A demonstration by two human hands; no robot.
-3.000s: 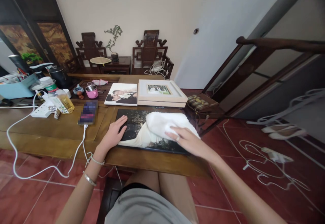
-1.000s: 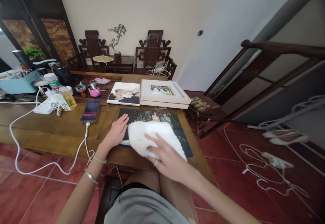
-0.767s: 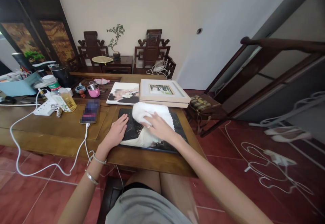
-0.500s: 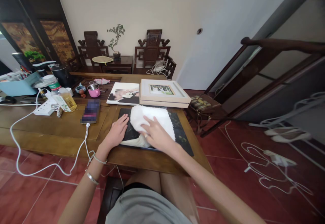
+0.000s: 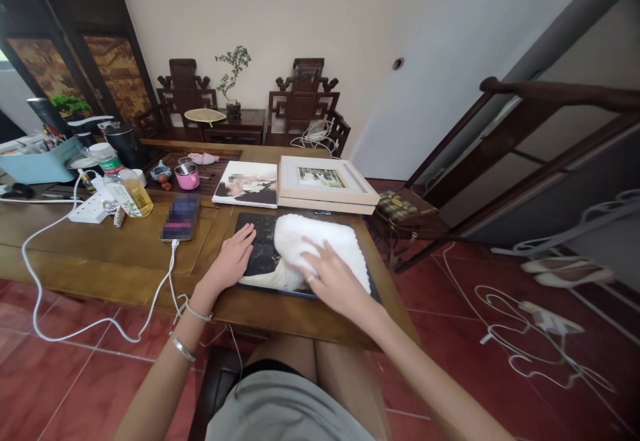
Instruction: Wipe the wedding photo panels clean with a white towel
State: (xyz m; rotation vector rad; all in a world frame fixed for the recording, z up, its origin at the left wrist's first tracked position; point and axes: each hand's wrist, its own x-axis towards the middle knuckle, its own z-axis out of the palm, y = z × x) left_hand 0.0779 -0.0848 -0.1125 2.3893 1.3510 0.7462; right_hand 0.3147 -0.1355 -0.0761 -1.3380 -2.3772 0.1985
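Note:
A white fluffy cloth (image 5: pixel 333 244) lies over a dark, flat picture panel (image 5: pixel 263 251) near the table's front edge. My right hand (image 5: pixel 335 279) rests on the cloth with its fingers spread, pressing it against the panel. At the panel's left edge, my left hand (image 5: pixel 237 253) lies flat with its fingers stretched out and holds nothing. A pale, flowing shape shows in the picture below the cloth's left side. The rest of the image is covered by the cloth and my right hand.
Behind the panel lie a photo print (image 5: pixel 245 184) and a framed picture (image 5: pixel 327 184) on a stack. Leftward are a phone (image 5: pixel 180 216) on a white cable, a bottle (image 5: pixel 130 194), a power strip (image 5: pixel 93 209) and a pink cup (image 5: pixel 187 176). A wooden chair (image 5: pixel 550 94) stands right.
My right hand and the white cloth have slid to the right across the panel, baring more of its left part. My left hand stays at the panel's left edge.

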